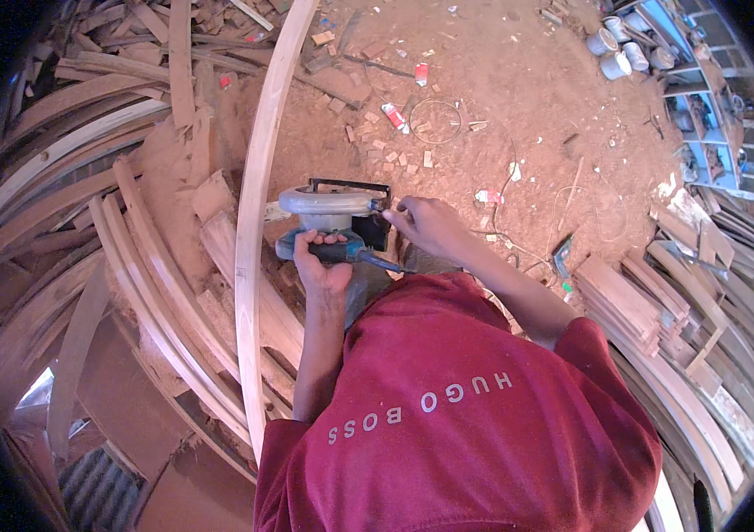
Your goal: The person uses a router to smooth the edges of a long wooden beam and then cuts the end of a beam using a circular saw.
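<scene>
A circular saw point(327, 204) with a pale grey blade guard, a black base plate and a teal-and-black body is held in front of my body. My left hand point(318, 263) wraps around its handle, fingers curled over the grip. At the guard's right end, beside the base plate, my right hand point(427, 227) has its fingers bent and pinched on a small part of the saw. The saw's cord point(386, 264) runs back toward my red shirt. Just left of the saw, a long curved wooden strip point(251, 204) stretches from far to near.
Curved wooden pieces point(168, 301) are heaped on the left, with scraps point(128, 40) behind. Boards point(621, 306) are stacked on the right, near a teal power tool point(562, 254). Offcuts, wires and red-white packets point(394, 117) litter the dirt floor. Buckets point(614, 65) stand by blue shelves point(705, 133).
</scene>
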`<state>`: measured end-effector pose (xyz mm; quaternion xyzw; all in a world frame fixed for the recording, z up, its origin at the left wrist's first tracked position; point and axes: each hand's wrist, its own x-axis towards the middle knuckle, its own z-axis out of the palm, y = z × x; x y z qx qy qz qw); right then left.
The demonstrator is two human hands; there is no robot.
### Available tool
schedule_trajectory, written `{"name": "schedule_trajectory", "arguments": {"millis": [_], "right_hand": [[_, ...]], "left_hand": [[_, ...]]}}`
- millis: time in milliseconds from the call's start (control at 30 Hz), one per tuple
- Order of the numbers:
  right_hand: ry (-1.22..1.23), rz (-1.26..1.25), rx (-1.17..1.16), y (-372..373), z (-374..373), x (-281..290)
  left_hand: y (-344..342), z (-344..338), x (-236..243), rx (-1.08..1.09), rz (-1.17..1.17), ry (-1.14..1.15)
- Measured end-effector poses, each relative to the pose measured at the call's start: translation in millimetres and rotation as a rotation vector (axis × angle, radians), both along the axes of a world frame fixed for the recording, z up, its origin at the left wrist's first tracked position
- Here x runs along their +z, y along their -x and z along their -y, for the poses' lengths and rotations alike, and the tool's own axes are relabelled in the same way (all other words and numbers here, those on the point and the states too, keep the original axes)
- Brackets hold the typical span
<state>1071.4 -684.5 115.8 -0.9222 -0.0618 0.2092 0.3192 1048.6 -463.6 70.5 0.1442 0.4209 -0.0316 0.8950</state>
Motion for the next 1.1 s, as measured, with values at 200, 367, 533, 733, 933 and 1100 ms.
{"name": "schedule_trajectory", "arguments": {"millis": [200, 367, 533, 733, 933, 1100], "right_hand": [[-0.739, -0.719, -0.322, 0.1, -15.3, -16.8], [-1.477, -1.301, -0.698, 6.8, -23.6, -7.2], [-1.309, -1.272, -0.568, -5.2, -7.3, -10.8], [-0.931, -1.158, -0.445, -20.9, 13.8, -1.5], [0.26, 0.119, 0.461, 4.1, 44.6, 2.9], [-0.064, -0.291, 0.122, 10.7, 68.3, -19.7]], "left_hand": [[17.4, 8.5, 23.8, 0.018, 0.091, 0.008], [27.8, 11.6, 17.1, 0.033, 0.166, 0.053], [28.7, 19.8, 16.0, 0.007, 0.167, 0.045], [28.1, 37.2, 9.7, 0.005, 0.151, 0.038], [21.6, 56.5, 6.2, -0.14, 0.024, -0.126], [22.3, 60.6, 9.0, -0.095, 0.017, -0.104]]}}
